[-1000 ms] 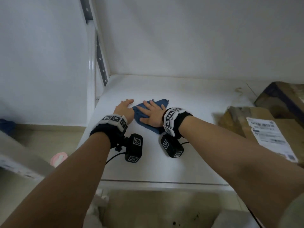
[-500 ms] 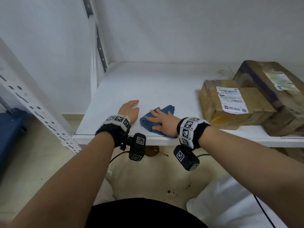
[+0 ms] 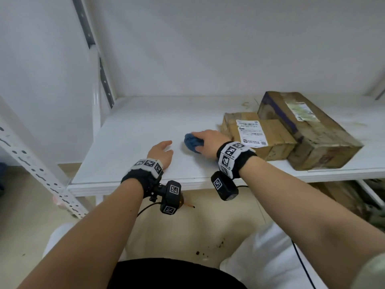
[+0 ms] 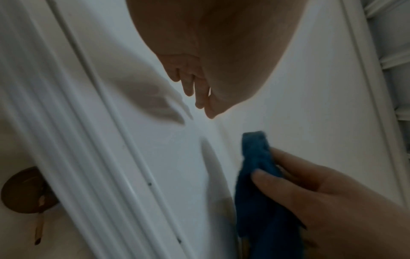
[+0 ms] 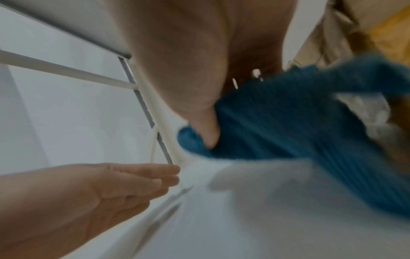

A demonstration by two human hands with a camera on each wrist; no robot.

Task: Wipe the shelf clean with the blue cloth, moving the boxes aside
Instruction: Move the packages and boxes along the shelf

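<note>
My right hand (image 3: pixel 208 142) grips the bunched blue cloth (image 3: pixel 191 142) on the white shelf (image 3: pixel 135 138), just left of the small cardboard box (image 3: pixel 264 140) with a white label. A larger brown box (image 3: pixel 310 132) lies behind and to the right of it. In the left wrist view the right hand's fingers (image 4: pixel 299 177) curl round the cloth (image 4: pixel 257 175). The right wrist view shows the thumb pressed into the cloth (image 5: pixel 288 131). My left hand (image 3: pixel 163 150) lies flat on the shelf near its front edge, with straight fingers (image 4: pixel 199 98), a short way left of the cloth.
A perforated white post (image 3: pixel 41 174) slants at the front left, and a rear upright (image 3: pixel 100 69) stands at the shelf's back left corner. The white wall closes off the back. Below the shelf edge lie a round brown object (image 4: pixel 24 191) and dark specks on the floor (image 3: pixel 208 251).
My right hand has carried the cloth to the right and further back, up to the small box, and the cloth is now bunched. The left hand stays near the front edge.
</note>
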